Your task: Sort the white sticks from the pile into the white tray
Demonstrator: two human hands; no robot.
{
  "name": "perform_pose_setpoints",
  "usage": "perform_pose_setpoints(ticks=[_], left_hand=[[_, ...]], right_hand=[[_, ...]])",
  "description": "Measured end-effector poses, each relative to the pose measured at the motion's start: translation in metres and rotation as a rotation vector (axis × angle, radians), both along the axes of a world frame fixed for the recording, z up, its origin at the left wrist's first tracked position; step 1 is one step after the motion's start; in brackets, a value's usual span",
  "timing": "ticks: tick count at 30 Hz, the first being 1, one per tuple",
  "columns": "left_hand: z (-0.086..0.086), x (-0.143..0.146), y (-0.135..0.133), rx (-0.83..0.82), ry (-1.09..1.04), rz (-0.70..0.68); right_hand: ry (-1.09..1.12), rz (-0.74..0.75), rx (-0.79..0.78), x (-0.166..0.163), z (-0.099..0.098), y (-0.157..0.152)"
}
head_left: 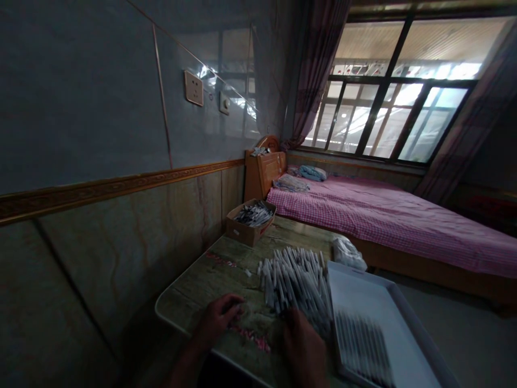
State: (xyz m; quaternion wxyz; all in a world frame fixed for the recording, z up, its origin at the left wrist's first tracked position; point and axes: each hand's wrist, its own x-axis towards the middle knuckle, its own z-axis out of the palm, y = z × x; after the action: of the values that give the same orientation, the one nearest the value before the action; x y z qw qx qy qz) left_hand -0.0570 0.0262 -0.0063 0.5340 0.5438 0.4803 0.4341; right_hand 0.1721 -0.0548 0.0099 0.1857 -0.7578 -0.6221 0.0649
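A heap of slim pale pens lies on the table. At its near edge is my right hand, fingers bent together by the pen ends; what they grip, if anything, is dark and blurred. My left hand is left of the heap, just above the tabletop. Its thumb and fingers are curled towards each other, and anything between them is too small to make out. To the right of the heap stands a shallow white tray, where a row of pens lies side by side at the near left.
A cardboard box full of dark and pale pens sits at the table's far left corner, by the wall. A clear plastic bag lies behind the tray. Beyond the table is a bed with a pink checked cover.
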Motion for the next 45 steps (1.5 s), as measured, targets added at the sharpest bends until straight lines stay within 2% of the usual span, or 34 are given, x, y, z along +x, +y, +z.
perform_pose_setpoints(ticks=[4,8,12,18,23,28,32,35,40,45], left_hand=[[-0.006,0.001,0.002,0.021,-0.015,0.0],[-0.01,0.003,0.002,0.045,0.009,0.02],[-0.012,0.003,0.003,0.046,0.008,0.012],[-0.012,0.001,0.006,0.042,0.051,-0.013],[-0.009,0.005,0.003,0.073,0.116,-0.008],[-0.001,0.025,-0.006,0.152,0.178,0.062],[-0.005,0.052,-0.017,0.104,0.099,0.035],[-0.007,0.069,-0.021,0.053,-0.02,0.011],[0.0,0.066,-0.02,-0.004,-0.246,0.114],[0.005,0.055,-0.024,-0.055,-0.411,0.09]], right_hand=[[-0.08,-0.046,0.075,-0.002,-0.001,0.016],[-0.208,-0.045,0.168,-0.004,0.009,0.031],[-0.275,-0.01,0.158,-0.008,0.019,0.043],[-0.294,0.004,0.126,-0.004,0.02,0.047],[-0.262,-0.065,0.133,0.004,0.023,0.041],[-0.128,-0.104,0.241,0.017,0.006,0.034],[0.121,-0.093,0.484,0.021,-0.019,0.031],[0.291,-0.019,0.626,0.01,-0.034,0.028],[0.478,0.16,0.539,-0.018,-0.041,0.02],[0.564,0.247,0.417,-0.026,-0.035,0.017]])
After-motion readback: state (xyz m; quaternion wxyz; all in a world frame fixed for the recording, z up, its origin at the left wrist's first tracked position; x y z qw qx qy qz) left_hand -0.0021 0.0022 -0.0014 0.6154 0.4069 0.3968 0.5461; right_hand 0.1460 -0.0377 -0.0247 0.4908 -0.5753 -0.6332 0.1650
